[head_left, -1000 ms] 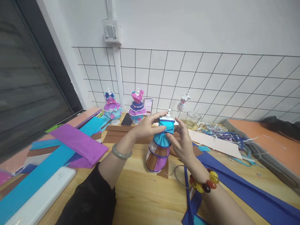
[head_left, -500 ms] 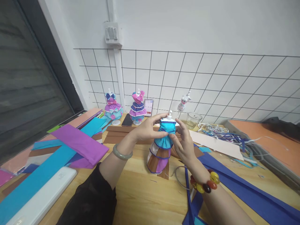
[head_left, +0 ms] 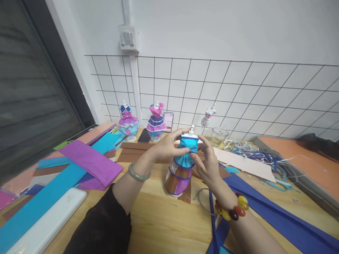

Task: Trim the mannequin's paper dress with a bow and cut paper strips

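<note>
A miniature dress form (head_left: 191, 131) stands upright on the wooden table, wearing a small dress (head_left: 182, 171) with a turquoise top, navy trim and a tiered skirt of brown, pale and purple panels. My left hand (head_left: 171, 145) grips it from the left, thumb pressed on the front of the waist. From the right my right hand (head_left: 208, 158) holds the bodice, its thumb near the waist and fingers around the side. Both sets of fingertips are partly hidden behind the dress.
Two dressed miniature forms (head_left: 128, 120) (head_left: 156, 121) stand at the back, beside a black phone (head_left: 144, 135). Folded purple cloth (head_left: 91, 164) and turquoise cloth (head_left: 60, 185) lie left, navy cloth (head_left: 280, 211) right. A glass jar (head_left: 219, 137) and tangled ribbons (head_left: 246, 148) sit behind.
The dress form is tilted very slightly between my hands, its skirt hem a little further left. My right thumb has shifted slightly down and left from the waist's middle.
</note>
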The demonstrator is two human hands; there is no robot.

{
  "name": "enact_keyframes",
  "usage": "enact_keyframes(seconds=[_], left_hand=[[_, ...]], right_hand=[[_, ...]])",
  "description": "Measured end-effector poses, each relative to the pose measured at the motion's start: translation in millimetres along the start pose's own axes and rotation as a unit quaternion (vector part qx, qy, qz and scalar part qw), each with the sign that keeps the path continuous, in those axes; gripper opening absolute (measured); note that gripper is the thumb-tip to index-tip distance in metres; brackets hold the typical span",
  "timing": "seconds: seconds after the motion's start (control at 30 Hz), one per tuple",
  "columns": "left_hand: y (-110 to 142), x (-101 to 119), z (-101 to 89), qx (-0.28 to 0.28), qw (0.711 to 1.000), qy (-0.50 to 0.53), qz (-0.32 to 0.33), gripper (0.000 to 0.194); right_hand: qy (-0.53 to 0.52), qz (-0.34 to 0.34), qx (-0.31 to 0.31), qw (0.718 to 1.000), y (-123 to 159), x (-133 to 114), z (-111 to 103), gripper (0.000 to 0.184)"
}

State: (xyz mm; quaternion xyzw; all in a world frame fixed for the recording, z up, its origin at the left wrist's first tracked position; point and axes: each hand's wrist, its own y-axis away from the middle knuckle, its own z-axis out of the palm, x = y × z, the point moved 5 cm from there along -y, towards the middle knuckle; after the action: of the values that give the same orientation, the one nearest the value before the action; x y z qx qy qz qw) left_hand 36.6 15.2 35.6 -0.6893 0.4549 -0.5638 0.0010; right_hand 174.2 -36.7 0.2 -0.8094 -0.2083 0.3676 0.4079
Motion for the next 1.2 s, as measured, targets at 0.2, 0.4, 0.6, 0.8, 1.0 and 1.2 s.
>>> enact_keyframes(seconds=[0.2,0.4,0.6,0.8,1.0,1.2], left_hand=[[1,-2,-1.3,-0.003,1.0,0.007,-0.006,0.063],[-1,-4,0.0,-0.027,0.998,0.057,0.008,0.065],[-1,-13,0.9,-0.041,0.996,0.081,-0.017,0.071],[-1,-11,3.7,-0.038,0.996,0.083,-0.009,0.071],[-2,-10,5.7,-0.058,0.99,0.129,-0.01,0.072],[-2,-9,5.2,-0.065,0.982,0.169,-0.046,0.061]], right_hand=[[-0.007,0.003,0.002,1.0,0,-2,0,0.057],[-0.006,0.002,0.008,1.0,-1,-2,-1,0.056],[-0.008,0.019,0.004,1.0,-1,1,-1,0.052],[-0.032,0.056,0.007,0.998,0,5,-2,0.045],[-0.032,0.063,0.026,0.997,-2,-1,-7,0.036],[-0.021,0.07,0.042,0.996,-4,-1,-11,0.034]])
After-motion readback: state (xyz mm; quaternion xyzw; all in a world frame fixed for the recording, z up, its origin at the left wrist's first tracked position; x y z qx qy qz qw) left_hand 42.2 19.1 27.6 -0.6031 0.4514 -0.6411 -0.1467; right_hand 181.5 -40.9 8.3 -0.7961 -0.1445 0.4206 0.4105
